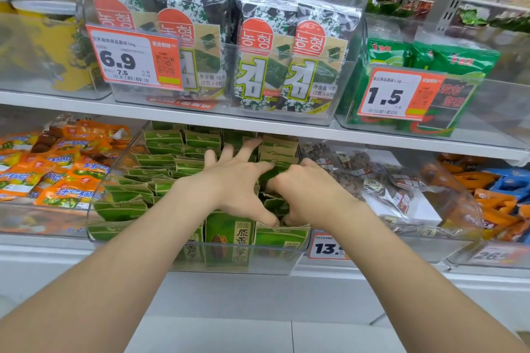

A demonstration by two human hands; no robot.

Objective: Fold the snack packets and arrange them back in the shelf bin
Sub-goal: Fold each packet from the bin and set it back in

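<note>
A clear plastic shelf bin [200, 264] on the lower shelf is full of green and tan snack packets [163, 163] standing in rows. My left hand [238, 180] lies spread over the middle rows, fingers straight and fanned, thumb down on the top of a front packet [229, 231]. My right hand [309, 189] is beside it on the right, its fingers curled down among the packets of the right-hand row; what they hold is hidden. The two hands almost touch above the front row.
Orange snack packs [57, 169] fill the bin to the left. A clear bag of brown snacks [381, 180] lies in the bin to the right. The upper shelf [200, 120] hangs low over the bin and carries seaweed packs [272, 60]. A price tag [327, 248] hangs at the shelf's front edge.
</note>
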